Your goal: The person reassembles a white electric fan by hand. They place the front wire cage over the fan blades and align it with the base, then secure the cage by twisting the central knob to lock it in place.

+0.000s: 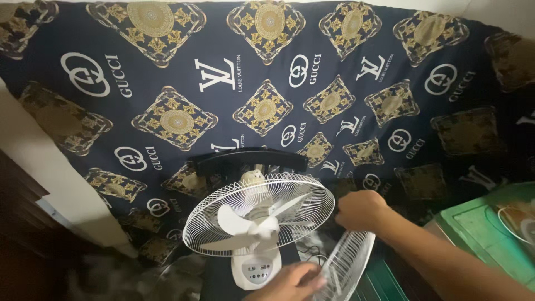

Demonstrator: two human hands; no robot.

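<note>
Holding the loose front grille (pixel 345 265) just right of the white fan (pixel 257 223), right hand (pixel 361 210) clenched on its upper rim, left hand (pixel 287 283) gripping its lower edge, blades (pixel 251 223) exposed, dark patterned bedsheet (pixel 167 72) behind.

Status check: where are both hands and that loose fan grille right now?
Left hand and right hand both gripping the detached front grille, tilted beside the fan. White fan upright, blades bare, rear guard on. Nothing between hands and fan.
</note>
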